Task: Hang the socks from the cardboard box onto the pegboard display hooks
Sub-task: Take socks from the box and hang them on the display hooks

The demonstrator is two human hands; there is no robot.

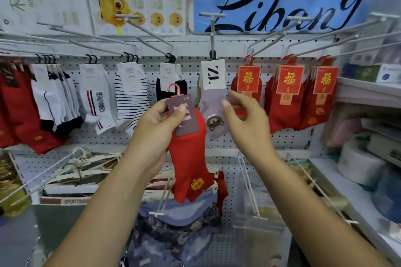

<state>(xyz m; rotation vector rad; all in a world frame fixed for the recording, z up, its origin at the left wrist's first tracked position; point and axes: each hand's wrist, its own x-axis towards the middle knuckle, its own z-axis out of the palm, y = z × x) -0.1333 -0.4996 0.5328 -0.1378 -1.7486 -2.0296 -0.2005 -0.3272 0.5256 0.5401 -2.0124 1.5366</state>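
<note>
My left hand [159, 128] grips a red sock pair [188, 165] by its brown card label [183, 115], which has a small red plastic hook [173, 89] on top. The sock hangs down in front of the white pegboard [217, 145], its gold crown emblem near the toe. My right hand [245, 119] is open just right of it, fingers spread, holding nothing, in front of a lilac bear sock [213, 115] that hangs on a centre hook [212, 34]. The cardboard box is not in view.
Long metal hooks jut out along the top row. White, striped and black socks [130, 93] hang at the left, red packs with gold characters [286, 97] at the right. Bare lower hooks [249, 184], hangers [86, 167] and a right-hand shelf [355, 193] with rolls sit below.
</note>
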